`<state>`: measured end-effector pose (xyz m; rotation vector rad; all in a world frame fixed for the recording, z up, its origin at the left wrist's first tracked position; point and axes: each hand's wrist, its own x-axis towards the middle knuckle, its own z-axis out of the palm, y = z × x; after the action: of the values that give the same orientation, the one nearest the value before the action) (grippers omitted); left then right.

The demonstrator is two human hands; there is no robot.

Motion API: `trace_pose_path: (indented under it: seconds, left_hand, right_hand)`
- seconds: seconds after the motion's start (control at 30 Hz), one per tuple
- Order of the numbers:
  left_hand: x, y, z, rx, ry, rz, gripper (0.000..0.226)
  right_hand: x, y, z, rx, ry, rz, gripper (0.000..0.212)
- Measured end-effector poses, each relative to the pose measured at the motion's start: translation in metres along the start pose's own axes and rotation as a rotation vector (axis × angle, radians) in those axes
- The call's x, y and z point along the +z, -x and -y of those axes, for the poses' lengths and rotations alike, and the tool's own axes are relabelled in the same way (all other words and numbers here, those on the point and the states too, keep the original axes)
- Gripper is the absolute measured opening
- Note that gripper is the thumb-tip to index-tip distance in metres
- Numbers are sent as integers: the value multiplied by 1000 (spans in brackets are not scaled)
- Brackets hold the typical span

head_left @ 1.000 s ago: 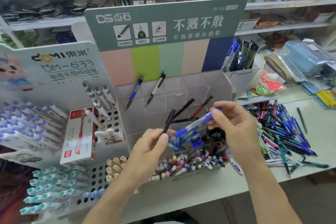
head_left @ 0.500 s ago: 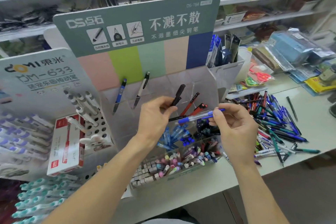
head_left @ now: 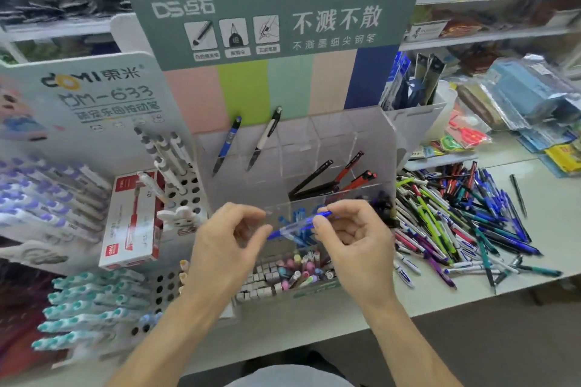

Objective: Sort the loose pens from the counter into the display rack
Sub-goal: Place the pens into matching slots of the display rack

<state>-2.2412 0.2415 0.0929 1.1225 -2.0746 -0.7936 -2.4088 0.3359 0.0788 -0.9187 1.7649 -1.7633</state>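
Note:
My right hand (head_left: 355, 239) pinches a blue pen (head_left: 301, 225) and holds it level over the front of the clear acrylic display rack (head_left: 361, 122). My left hand (head_left: 229, 248) hovers beside the pen's left tip with loosely curled fingers and holds nothing; I cannot tell whether its thumb touches the pen. Black pens (head_left: 314, 179) and red pens (head_left: 355, 166) lean in the rack's middle row. In the back row stand a blue pen (head_left: 228, 144) and a white-and-black pen (head_left: 264, 138). Several loose pens (head_left: 456, 217) lie heaped on the counter to the right.
A front bin of small pastel caps (head_left: 283, 276) sits below my hands. At the left stand a white pen display (head_left: 176, 151), a red box (head_left: 132, 217) and rows of teal pens (head_left: 88, 302). Packaged goods (head_left: 528, 94) crowd the back right. One dark pen (head_left: 518, 195) lies apart.
My left hand carried a black pen up to the rack's middle row, let it go there and came back down empty beside the blue pen. My right hand kept the blue pen.

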Motion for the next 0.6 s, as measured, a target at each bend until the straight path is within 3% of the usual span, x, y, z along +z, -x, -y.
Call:
trace_pose_path:
  seconds: [0.1, 0.23, 0.4, 0.6]
  left_hand:
    - [6, 39, 28, -135, -15, -17, 28]
    - [28, 62, 60, -258, -105, 7, 40]
    - [40, 60, 69, -225, -240, 99, 33]
    - [43, 62, 77, -154, -169, 58, 23]
  right_hand:
    - [34, 10, -20, -57, 70, 100, 17]
    - [67, 12, -53, -169, 337, 218, 9]
    - [77, 8, -70, -218, 596, 359, 14]
    - [57, 25, -47, -190, 574, 276, 23]
